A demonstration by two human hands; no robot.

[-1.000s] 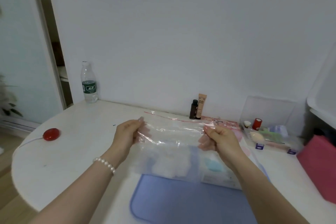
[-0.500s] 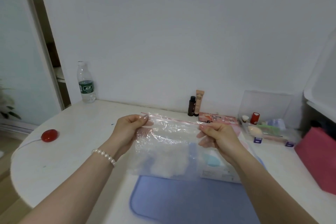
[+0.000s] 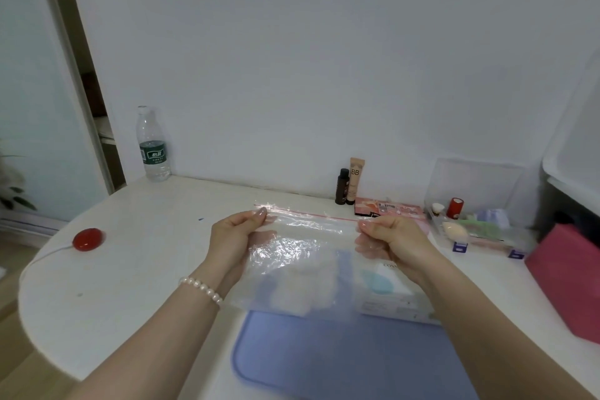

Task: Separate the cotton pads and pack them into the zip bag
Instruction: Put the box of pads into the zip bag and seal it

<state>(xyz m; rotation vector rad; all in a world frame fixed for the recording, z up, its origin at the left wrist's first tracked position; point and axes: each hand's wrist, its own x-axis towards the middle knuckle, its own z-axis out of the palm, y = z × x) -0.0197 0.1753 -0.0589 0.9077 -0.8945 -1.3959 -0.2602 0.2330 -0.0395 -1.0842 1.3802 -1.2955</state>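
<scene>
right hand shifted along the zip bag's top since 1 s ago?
Yes. The right hand now pinches the zip bag further right, below the pink palette rather than the BB tube.

- The zip bag (image 3: 302, 247) is hanging upright in the air above the surface, clear and crinkled, with a thin red zip line running along its top edge. The left hand (image 3: 235, 232) is pinching its top left corner and the right hand (image 3: 388, 235) its top right, pulling the top edge taut between them.
- The cotton pads (image 3: 302, 289) are sitting as a soft white clump in the bottom of the bag, blurred through the plastic, so single pads are not showing apart.
</scene>
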